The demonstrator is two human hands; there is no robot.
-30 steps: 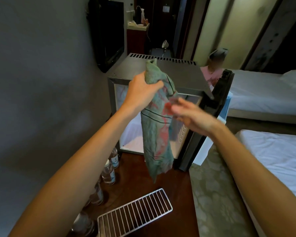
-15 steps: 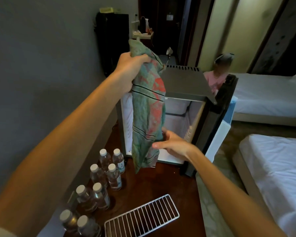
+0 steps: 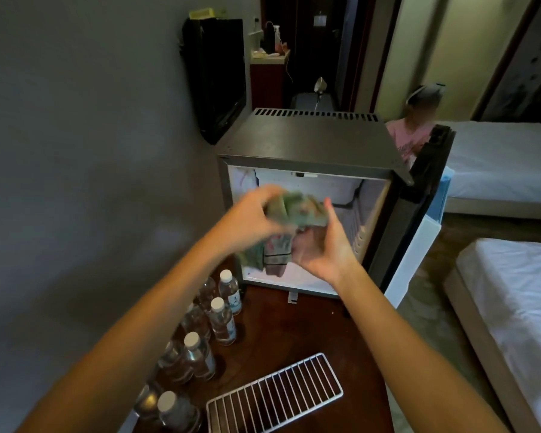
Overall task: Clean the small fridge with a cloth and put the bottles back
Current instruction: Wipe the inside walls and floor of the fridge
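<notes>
Cloth: green with red patches and dark stripes, bunched up in mid-air in front of the open small fridge, level with the upper half of its cavity. One fold hangs down toward 6 o'clock between the two palms. Motion blur smears the cloth's left end, so its edges there are hard to make out.

Left hand: blurred. The fingers appear curled over the cloth's left end at 9 o'clock, gripping it; single fingertips cannot be told apart.

Right hand: sharper, palm turned toward the cloth and fingers near straight, pointing to 12 o'clock. The cloth's right end presses against them. The thumb is partly hidden under the hanging fold.

The cloth and hands hide much of the white fridge interior. The fridge door stands open at 3 o'clock.

Water bottles stand in a double row at 7 o'clock of the fridge on the dark wooden table. The left forearm covers several, and the nearest are cut off by the frame edge.

A wire shelf lies flat at 6 o'clock, its near corner cut off.
</notes>
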